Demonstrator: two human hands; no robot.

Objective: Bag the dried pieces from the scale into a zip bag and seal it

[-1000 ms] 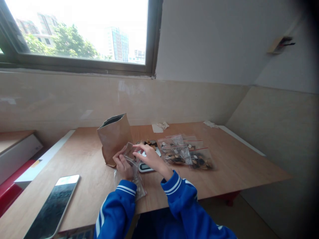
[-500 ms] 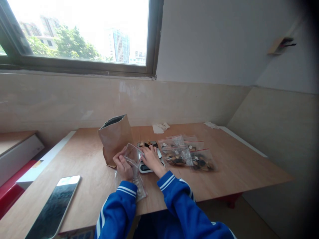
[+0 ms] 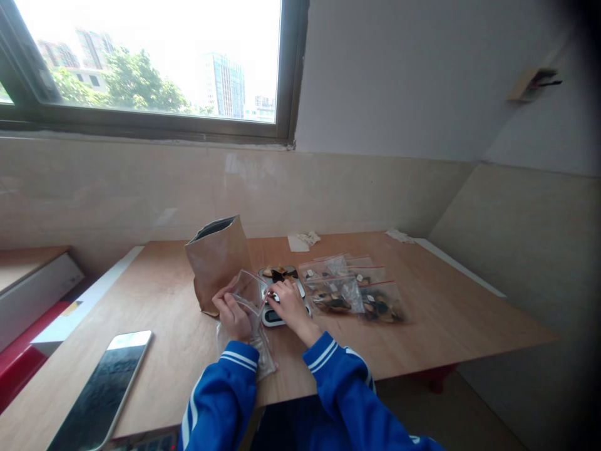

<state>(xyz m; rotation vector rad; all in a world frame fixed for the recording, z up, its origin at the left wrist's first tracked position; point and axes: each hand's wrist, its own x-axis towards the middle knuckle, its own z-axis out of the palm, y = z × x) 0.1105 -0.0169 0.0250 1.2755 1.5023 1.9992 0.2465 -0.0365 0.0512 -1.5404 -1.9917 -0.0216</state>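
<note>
My left hand (image 3: 233,318) is closed round the edge of a clear zip bag (image 3: 248,286), whose mouth gapes toward the right. My right hand (image 3: 292,308) is over a small white kitchen scale (image 3: 272,318), its fingers drawn together beside the bag's mouth. A small dark bit shows at its fingertips, too small to name. Brown and black dried pieces (image 3: 280,273), possibly mushrooms, lie on the scale's far part. More clear bags (image 3: 263,358) lie under my left wrist. Just behind my left hand stands an open brown paper pouch (image 3: 218,257).
Right of the scale lie several filled zip bags (image 3: 382,305) with red seals. A smartphone (image 3: 106,388) rests at the table's left front. Crumpled paper (image 3: 307,238) is near the wall, below the window (image 3: 154,62). The wooden table (image 3: 451,307) narrows toward the right.
My right hand has drawn back from the dried pieces toward me and the bag's mouth, so more of the pile shows. My left hand and its bag have barely moved.
</note>
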